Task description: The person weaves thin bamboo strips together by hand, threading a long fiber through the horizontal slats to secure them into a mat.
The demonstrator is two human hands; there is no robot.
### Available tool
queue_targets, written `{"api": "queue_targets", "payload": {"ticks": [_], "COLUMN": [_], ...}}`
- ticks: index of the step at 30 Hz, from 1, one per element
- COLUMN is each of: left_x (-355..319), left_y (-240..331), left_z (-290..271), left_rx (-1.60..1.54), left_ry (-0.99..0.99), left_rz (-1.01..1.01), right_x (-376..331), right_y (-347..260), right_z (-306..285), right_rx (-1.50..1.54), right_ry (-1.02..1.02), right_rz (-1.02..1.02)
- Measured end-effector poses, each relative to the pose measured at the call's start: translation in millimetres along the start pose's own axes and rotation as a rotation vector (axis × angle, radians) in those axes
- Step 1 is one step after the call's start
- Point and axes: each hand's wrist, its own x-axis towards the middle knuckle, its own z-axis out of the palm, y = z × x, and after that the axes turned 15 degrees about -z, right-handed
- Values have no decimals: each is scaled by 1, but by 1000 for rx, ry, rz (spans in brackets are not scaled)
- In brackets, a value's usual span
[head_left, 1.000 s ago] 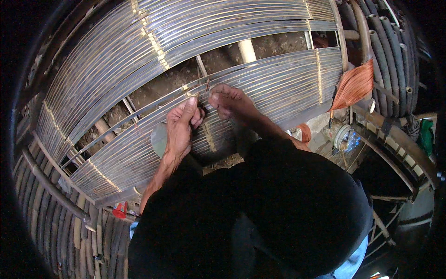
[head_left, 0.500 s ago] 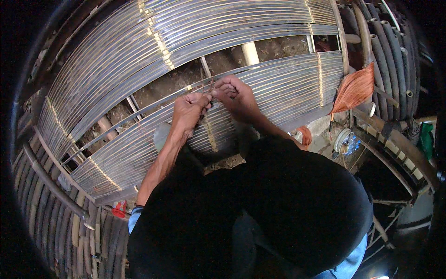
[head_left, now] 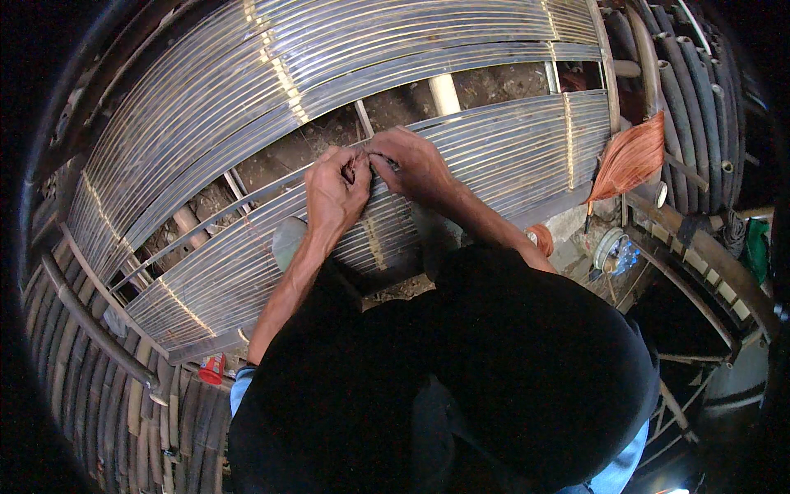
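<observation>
Fingers pinched, my left hand [head_left: 336, 188] is at the far edge of the near band of thin strips [head_left: 494, 152]. My right hand [head_left: 411, 165] meets it there, also in a pinch. Between the fingertips runs a thin reddish strand [head_left: 360, 153], mostly hidden by the fingers. Pale bindings [head_left: 568, 140] cross the long, closely laid strips. Beyond my hands lies a gap with soil-coloured ground, then a wider band of the same strips [head_left: 181, 148].
A bundle of orange-red strands [head_left: 629, 156] hangs at the frame's right end, with a small reddish coil [head_left: 539, 239] nearer me. Dark poles [head_left: 683, 115] stack at right, more poles [head_left: 99, 395] at left. A red container [head_left: 212, 369] is by the left corner.
Both hands have shifted slightly and turned at the wrist, staying close together. My right forearm reaches a little further into view. The strip panel has not moved.
</observation>
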Motion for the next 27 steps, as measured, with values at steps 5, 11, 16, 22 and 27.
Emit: {"api": "queue_targets", "payload": {"ticks": [5,11,16,22,27], "left_x": [7,14,17,18,14], "left_y": [-4,-9,-14,-5,-4], "left_z": [-1,-3,1,-2,-1], "left_rx": [26,91,47,66,-19], "left_ry": [76,38,3,-28,-23], "left_rz": [55,48,111,46,-97], "right_x": [9,13,13,11,17], "right_y": [-4,-9,-4,-2,-14], "right_z": [0,-9,-10,-11,-27], "right_rx": [133,303,305,198,52], "right_ry": [24,27,-66,134,308], "right_rz": [161,408,324,373,380]}}
